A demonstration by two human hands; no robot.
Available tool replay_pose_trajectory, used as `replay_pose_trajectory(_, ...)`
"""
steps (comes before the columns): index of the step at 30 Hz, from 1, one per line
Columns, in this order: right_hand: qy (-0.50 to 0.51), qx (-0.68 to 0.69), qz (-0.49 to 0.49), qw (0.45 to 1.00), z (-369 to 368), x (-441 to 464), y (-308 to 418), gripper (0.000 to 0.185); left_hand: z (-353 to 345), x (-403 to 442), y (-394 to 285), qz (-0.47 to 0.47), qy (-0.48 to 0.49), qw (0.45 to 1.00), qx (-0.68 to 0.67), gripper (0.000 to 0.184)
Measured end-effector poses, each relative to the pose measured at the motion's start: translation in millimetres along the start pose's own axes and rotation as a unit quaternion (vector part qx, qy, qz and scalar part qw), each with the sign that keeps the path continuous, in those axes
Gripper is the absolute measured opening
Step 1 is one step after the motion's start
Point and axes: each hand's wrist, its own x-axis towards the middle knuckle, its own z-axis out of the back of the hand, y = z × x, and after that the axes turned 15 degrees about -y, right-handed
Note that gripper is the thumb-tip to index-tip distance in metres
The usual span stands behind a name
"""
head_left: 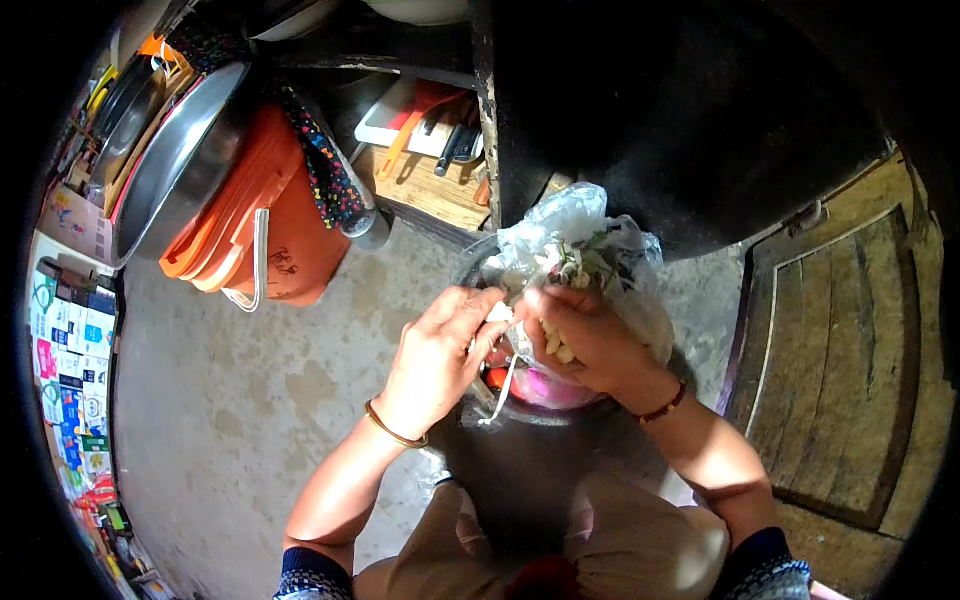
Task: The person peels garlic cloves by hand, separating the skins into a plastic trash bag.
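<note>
My left hand is closed in a pinch on a white garlic clove, close to the fingertips of my right hand. Pale peeled garlic cloves lie in the curled palm and fingers of that right hand. Beneath both hands is a clear bowl, partly hidden. In it are a pinkish-purple onion-like piece and a red piece whose kind is unclear. A crumpled clear plastic bag sits behind, holding peels and greenish scraps. A thin white strip hangs below my left fingers.
At the left, an orange bucket stands on the concrete floor, beside a large metal basin. Knives and an orange-handled utensil lie on a white tray above a wooden board. A wooden door panel is at the right.
</note>
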Motion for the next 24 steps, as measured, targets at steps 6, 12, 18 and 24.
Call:
replay_pose_trajectory(6, 0.023, -0.123, -0.229, 0.965, -3, 2, 32, 0.02, 2, -1, -4, -0.027, 0.041, 0.995, 0.083, 0.025)
replay_pose_trajectory(12, 0.006, -0.098, -0.124, 0.987, -1, 1, 17, 0.007, 1, -2, -5, -0.027, 0.043, 0.996, 0.07, 0.027)
replay_pose_trajectory(18, 0.014, -0.151, -0.05, 0.987, 0, 1, 15, 0.006, -3, -4, -4, -0.038, 0.026, 0.998, 0.049, 0.021)
replay_pose_trajectory(24, 0.007, -0.043, -0.176, 0.983, 2, -1, 17, 0.006, -9, -8, 4, 0.127, 0.028, 0.99, -0.052, 0.022)
